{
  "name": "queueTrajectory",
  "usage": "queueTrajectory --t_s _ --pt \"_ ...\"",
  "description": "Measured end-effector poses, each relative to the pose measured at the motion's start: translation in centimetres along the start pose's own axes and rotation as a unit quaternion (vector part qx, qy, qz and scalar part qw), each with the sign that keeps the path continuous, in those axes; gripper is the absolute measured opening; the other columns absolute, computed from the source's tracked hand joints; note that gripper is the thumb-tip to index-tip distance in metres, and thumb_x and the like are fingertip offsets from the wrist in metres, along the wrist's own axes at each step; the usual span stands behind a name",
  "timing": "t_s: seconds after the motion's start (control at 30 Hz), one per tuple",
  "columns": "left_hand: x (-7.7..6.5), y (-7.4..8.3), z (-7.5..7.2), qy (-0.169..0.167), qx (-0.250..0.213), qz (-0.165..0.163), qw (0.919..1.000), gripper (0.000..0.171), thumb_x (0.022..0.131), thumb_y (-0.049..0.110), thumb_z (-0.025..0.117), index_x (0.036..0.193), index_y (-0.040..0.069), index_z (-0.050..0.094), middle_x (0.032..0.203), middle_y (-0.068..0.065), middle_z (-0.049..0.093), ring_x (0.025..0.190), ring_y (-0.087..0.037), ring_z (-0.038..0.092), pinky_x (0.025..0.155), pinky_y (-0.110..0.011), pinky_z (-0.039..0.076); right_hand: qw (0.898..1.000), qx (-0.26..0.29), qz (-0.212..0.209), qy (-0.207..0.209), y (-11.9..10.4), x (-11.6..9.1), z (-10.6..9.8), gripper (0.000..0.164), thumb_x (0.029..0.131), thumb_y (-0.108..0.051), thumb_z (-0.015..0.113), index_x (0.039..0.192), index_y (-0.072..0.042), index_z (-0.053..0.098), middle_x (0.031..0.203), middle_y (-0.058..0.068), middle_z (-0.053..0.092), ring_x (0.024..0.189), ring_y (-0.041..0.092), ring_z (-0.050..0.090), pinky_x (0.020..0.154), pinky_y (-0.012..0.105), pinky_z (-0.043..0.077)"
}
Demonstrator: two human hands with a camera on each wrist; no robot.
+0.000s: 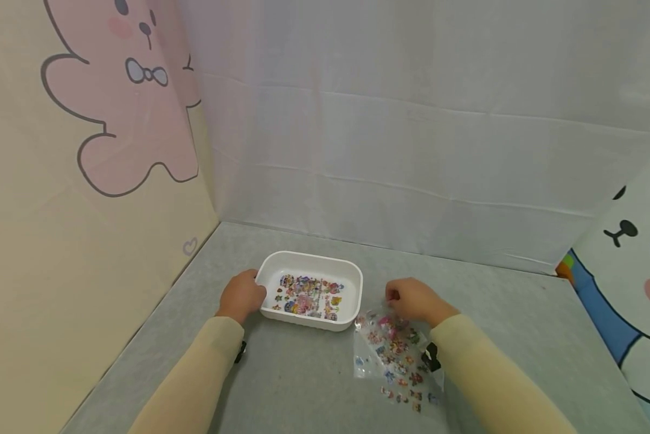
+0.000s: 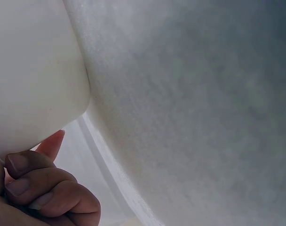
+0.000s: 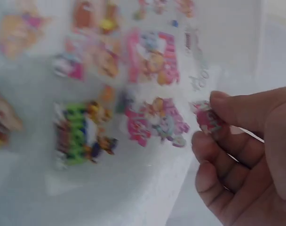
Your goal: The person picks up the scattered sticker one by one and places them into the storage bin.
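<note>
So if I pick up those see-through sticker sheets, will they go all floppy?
Probably floppy: the clear sticker sheets look thin, and the grey table shows through them. They're likely light too, seeming little more than printed film. They may be slippery, since their surface looks shiny, and could slide where they overlap.

The tray point(image 1: 303, 322) looks like smooth, hard plastic with a soft sheen, while the sticker sheets point(image 1: 395, 355) are thin, clear, glossy film with shiny printed figures, the pink sticker point(image 3: 206, 118) looking likewise glossy. The desk point(image 1: 303, 374) has a matt, faintly mottled surface; the creased backdrop point(image 1: 411, 150) looks like thin cloth with a slight sheen, and the sleeves point(image 1: 205, 367) are matt fabric.
</note>
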State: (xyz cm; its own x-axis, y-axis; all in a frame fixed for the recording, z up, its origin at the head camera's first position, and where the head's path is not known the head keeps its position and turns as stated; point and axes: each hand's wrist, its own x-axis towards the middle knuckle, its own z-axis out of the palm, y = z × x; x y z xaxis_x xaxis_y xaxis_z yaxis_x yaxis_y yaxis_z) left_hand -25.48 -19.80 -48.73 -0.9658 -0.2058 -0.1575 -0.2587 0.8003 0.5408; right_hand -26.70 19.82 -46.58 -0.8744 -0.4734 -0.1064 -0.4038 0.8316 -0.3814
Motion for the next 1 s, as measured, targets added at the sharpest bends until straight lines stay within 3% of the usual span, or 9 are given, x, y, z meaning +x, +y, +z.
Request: queueTrajectory --t_s 0.27,0.43,0.57,0.77,1.0 --pt "0.0 -0.1 0.0 0.004 0.000 0.006 1.0000 0.050 0.095 0.013 0.054 0.142 -0.003 0.057 0.129 -0.022 0.066 0.108 -0.036 0.062 0.095 -0.057 0.048 0.996 0.084 -0.014 -0.003 2.1 -0.5 -2.8 0.010 0.099 -0.008 0.066 0.099 -0.006 0.076 0.085 -0.003 0.068 0.075 0.013 0.061 0.070 0.039 0.053" --pt "0.2 -0.2 0.2 0.004 0.004 0.003 1.0000 0.049 0.095 0.013 0.054 0.141 -0.004 0.057 0.128 -0.022 0.066 0.108 -0.036 0.062 0.096 -0.057 0.048 0.990 0.139 0.002 -0.017 3.7 -0.9 -3.5 0.014 0.103 -0.011 0.062 0.101 -0.006 0.076 0.075 0.000 0.062 0.066 0.016 0.054 0.062 0.037 0.046" --pt "0.3 -0.2 0.3 0.006 0.005 0.001 1.0000 0.049 0.095 0.012 0.055 0.141 -0.003 0.057 0.129 -0.022 0.066 0.108 -0.036 0.062 0.096 -0.057 0.047 0.981 0.194 0.031 -0.007 4.6 -1.4 -3.8 0.018 0.104 -0.015 0.061 0.106 -0.003 0.075 0.077 0.003 0.063 0.069 0.020 0.055 0.066 0.039 0.048" --pt "0.4 -0.2 0.3 0.004 0.005 0.002 1.0000 0.049 0.095 0.013 0.054 0.142 -0.003 0.057 0.130 -0.022 0.065 0.109 -0.036 0.062 0.097 -0.057 0.047 0.947 0.311 0.083 -0.005 5.7 -2.1 -3.8 0.027 0.104 -0.016 0.062 0.118 0.006 0.069 0.086 0.007 0.062 0.077 0.021 0.054 0.077 0.044 0.051" --pt "0.3 -0.2 0.2 0.002 -0.001 0.003 1.0000 0.048 0.095 0.012 0.055 0.141 -0.004 0.057 0.127 -0.022 0.066 0.106 -0.035 0.062 0.095 -0.056 0.048 0.901 0.404 0.156 -0.014 6.5 -2.1 -2.8 0.028 0.104 -0.012 0.061 0.122 0.008 0.068 0.091 0.005 0.062 0.074 0.017 0.054 0.072 0.036 0.052"
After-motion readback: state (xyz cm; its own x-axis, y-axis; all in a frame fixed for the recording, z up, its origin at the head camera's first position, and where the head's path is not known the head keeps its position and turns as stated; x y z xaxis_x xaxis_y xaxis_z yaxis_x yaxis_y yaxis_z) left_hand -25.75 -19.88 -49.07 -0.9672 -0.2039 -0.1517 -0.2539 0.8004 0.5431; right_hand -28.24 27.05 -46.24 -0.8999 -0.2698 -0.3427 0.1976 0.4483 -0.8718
